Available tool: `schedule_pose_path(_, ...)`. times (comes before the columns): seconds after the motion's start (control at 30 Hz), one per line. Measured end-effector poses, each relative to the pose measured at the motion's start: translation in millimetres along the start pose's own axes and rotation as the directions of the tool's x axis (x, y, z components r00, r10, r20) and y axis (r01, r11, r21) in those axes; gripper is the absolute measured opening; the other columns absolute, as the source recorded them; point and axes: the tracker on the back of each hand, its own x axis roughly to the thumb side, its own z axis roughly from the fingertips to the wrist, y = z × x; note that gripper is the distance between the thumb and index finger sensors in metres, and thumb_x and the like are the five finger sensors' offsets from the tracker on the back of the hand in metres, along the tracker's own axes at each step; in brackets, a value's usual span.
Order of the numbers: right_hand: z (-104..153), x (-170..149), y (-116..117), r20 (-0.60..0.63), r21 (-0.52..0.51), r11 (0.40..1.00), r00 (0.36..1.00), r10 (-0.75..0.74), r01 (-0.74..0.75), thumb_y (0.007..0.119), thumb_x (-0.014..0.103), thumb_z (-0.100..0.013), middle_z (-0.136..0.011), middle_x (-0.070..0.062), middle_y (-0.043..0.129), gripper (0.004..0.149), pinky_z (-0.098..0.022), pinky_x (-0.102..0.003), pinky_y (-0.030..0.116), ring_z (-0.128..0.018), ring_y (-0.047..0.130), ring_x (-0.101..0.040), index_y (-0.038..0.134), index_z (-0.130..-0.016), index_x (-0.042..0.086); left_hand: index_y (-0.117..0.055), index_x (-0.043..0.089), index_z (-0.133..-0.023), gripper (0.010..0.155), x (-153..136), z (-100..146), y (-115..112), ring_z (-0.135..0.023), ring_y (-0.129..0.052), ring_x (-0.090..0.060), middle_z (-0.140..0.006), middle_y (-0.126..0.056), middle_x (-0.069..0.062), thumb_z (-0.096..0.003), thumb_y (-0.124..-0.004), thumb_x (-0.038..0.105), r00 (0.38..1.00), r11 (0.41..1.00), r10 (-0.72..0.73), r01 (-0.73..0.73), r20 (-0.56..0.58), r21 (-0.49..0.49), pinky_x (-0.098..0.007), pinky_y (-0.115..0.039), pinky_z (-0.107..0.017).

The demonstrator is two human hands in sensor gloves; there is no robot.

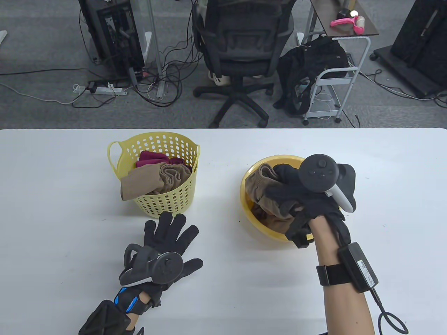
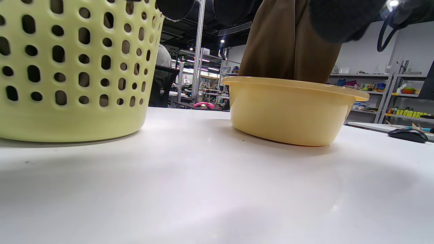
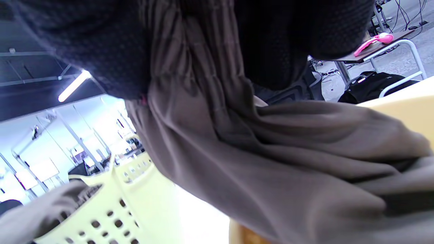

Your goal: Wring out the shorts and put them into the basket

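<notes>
The right hand (image 1: 297, 195) clenches the brown shorts (image 1: 260, 188) above the yellow basin (image 1: 246, 206). The left hand (image 1: 164, 244) lies released on the worktop (image 1: 52, 209), at the basket's (image 1: 157, 206) 6 o'clock, where folded clothes (image 1: 153, 174) already lie.

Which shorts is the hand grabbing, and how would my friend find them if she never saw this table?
Start at the white table and find the round yellow basin on its right side, beside the holey yellow basket. The brown shorts rise out of that basin, bunched in the right hand. The other brown shorts lie in the basket on dark red cloth, with no hand on them.
</notes>
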Motion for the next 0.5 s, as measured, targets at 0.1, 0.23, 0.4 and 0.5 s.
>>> schedule_pose_path(0.1,3.1,5.1,-7.9,0.011,-0.017,0.998,0.998,-0.056,0.057,0.09,0.047,-0.048,-0.084,-0.016,0.084,0.067,-0.056,-0.055,0.077,-0.072,0.089,-0.042,0.068,-0.096,0.005,-0.04,0.02,-0.117,0.084,0.4,0.2,0.3,-0.109,-0.031,-0.068,-0.124,-0.033,-0.031,-0.0526,-0.07,0.065,1.0,1.0,-0.002,0.002,0.002,0.002,-0.084,-0.026,-0.063)
schedule_pose_path(0.23,6.5,13.1,-16.3,0.038,-0.032,0.991,0.991,-0.131,0.132,0.09,0.047,-0.048,-0.084,-0.016,0.084,0.067,-0.056,-0.055,0.077,-0.072,0.089,-0.042,0.068,-0.096,0.006,-0.04,0.019,-0.117,0.084,0.3,0.4,0.4,-0.109,-0.031,-0.068,-0.124,-0.033,-0.031,-0.0526,-0.07,0.065,1.0,1.0,-0.001,0.001,0.001,0.004,-0.084,-0.026,-0.063)
schedule_pose_path(0.4,10.4,23.5,-22.8,0.082,-0.03,0.972,0.969,-0.232,0.235,0.089,0.047,-0.049,-0.085,-0.016,0.084,0.066,-0.057,-0.055,0.076,-0.073,0.088,-0.042,0.068,-0.096,0.005,-0.04,0.019,-0.117,0.084,0.2,0.4,0.3,-0.109,-0.031,-0.069,-0.124,-0.033,-0.031,-0.0526,-0.07,0.065,1.0,1.0,0.0,0.0,-0.001,0.002,-0.084,-0.026,-0.063)
schedule_pose_path(0.5,12.3,30.1,-26.8,0.105,-0.028,0.96,0.956,-0.275,0.279,0.09,0.046,-0.049,-0.084,-0.016,0.084,0.066,-0.057,-0.055,0.076,-0.073,0.088,-0.042,0.068,-0.096,0.005,-0.04,0.019,-0.117,0.084,0.2,0.5,0.5,-0.109,-0.031,-0.069,-0.124,-0.033,-0.031,-0.0525,-0.07,0.065,1.0,1.0,-0.001,0.001,-0.002,0.002,-0.084,-0.026,-0.063)
